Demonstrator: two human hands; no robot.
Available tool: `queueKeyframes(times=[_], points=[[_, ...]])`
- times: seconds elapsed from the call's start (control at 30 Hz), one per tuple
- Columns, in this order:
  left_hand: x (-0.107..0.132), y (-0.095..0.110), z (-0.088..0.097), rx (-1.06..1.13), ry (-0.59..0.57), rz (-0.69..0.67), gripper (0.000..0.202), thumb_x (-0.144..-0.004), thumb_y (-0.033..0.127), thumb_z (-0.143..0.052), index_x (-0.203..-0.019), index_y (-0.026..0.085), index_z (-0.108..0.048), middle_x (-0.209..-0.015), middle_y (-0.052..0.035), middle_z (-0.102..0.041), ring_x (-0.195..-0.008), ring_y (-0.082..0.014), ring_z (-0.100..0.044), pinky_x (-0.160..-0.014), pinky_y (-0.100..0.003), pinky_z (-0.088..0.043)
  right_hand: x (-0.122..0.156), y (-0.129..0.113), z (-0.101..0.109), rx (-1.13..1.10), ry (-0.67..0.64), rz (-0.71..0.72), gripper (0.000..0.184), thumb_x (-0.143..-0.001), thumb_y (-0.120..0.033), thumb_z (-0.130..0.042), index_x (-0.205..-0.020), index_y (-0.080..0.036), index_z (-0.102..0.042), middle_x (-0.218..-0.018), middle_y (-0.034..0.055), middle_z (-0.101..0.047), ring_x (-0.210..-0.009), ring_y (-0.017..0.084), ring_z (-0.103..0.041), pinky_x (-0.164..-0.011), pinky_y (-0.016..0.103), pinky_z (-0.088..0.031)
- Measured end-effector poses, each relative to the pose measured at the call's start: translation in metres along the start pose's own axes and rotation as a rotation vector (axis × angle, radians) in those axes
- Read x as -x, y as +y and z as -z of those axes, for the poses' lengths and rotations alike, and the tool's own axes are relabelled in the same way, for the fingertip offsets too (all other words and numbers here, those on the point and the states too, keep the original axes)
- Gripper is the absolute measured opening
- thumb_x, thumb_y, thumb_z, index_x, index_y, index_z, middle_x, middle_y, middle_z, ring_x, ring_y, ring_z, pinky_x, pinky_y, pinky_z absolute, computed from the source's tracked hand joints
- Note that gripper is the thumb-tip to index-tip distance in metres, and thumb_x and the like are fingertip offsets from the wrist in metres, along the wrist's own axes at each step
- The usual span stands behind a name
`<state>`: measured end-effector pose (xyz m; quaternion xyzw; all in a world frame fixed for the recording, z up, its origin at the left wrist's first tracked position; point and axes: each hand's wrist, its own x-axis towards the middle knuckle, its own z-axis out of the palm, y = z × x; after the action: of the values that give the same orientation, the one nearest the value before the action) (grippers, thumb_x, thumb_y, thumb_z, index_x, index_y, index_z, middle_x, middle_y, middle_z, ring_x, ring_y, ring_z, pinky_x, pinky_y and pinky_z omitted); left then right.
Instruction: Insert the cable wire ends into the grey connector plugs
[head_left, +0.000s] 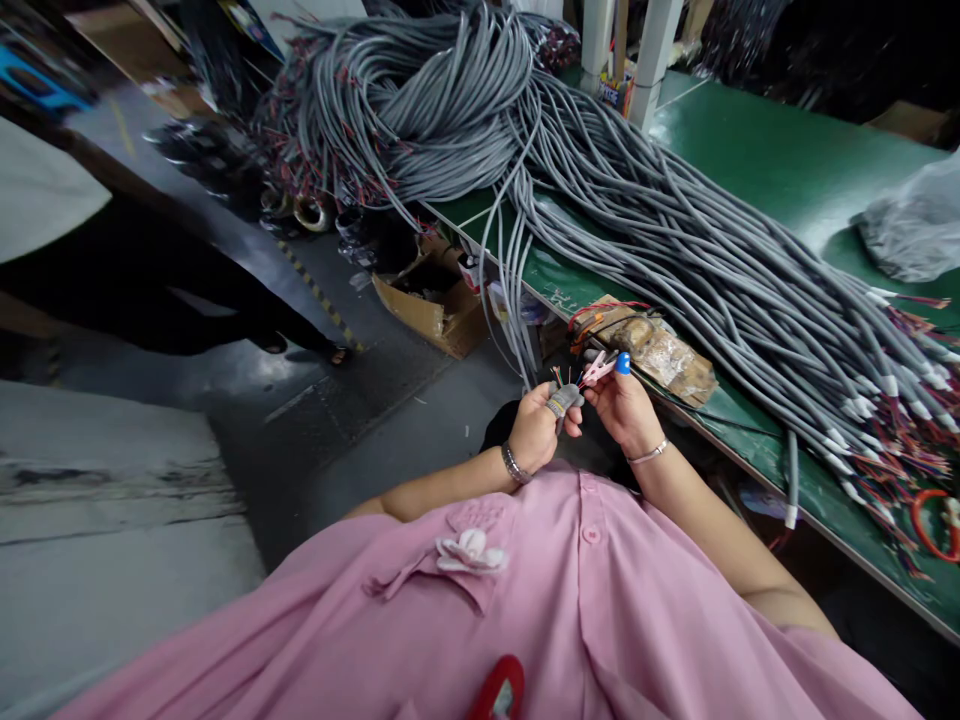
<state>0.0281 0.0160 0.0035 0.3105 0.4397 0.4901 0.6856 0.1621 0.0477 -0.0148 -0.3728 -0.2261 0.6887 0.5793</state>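
My left hand [534, 432], with a grey cover on its thumb, is closed around the end of a grey cable. Thin coloured wires [559, 377] fan out above its fingers. Close beside it, my right hand [626, 412], with a blue fingertip cover [622, 363], pinches a small pink clip [598, 368] at the wires. Whether the clip bites on a wire is too small to tell. Several grey cables [513, 270] hang over the table edge down toward my left hand.
A large bundle of grey cables [675, 220] lies along the green table [750, 130]. A taped block [660, 355] sits at its edge, a plastic bag [915, 220] at the right. A cardboard box [450, 315] stands on the floor; a person [150, 270] is at the left.
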Motion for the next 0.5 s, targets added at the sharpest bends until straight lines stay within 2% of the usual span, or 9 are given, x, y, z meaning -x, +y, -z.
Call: queueKeyframes(times=[0.2, 0.33, 0.5], points=[[0.0016, -0.002, 0.0013, -0.012, 0.01, 0.015, 0.039, -0.07, 0.05, -0.072, -0.077, 0.014, -0.058, -0.056, 0.0012, -0.059, -0.04, -0.0077, -0.049, -0.039, -0.021, -0.039, -0.0019, 0.0007, -0.0059, -0.126, 0.078, -0.002, 0.032, -0.076, -0.053, -0.07, -0.082, -0.022, -0.067, -0.078, -0.0001, -0.07, -0.07, 0.012, -0.062, -0.062, 0.023, -0.05], [0.0027, -0.0036, 0.0032, -0.001, 0.012, 0.019, 0.038, -0.07, 0.049, -0.072, -0.078, 0.014, -0.058, -0.057, 0.0013, -0.059, -0.041, -0.0077, -0.05, -0.039, -0.021, -0.039, -0.0008, 0.0031, -0.0031, -0.142, 0.061, -0.022, 0.037, -0.075, -0.058, -0.069, -0.08, -0.022, -0.066, -0.079, -0.0002, -0.069, -0.068, 0.012, -0.061, -0.061, 0.024, -0.05], [0.0058, -0.004, 0.0058, 0.018, -0.008, 0.006, 0.037, -0.072, 0.048, -0.071, -0.079, 0.015, -0.058, -0.057, 0.0016, -0.06, -0.04, -0.0079, -0.051, -0.039, -0.021, -0.041, 0.0044, -0.0015, 0.0014, -0.152, -0.026, -0.083, 0.048, -0.074, -0.068, -0.062, -0.084, -0.022, -0.067, -0.082, 0.0013, -0.07, -0.069, 0.013, -0.061, -0.06, 0.024, -0.05]])
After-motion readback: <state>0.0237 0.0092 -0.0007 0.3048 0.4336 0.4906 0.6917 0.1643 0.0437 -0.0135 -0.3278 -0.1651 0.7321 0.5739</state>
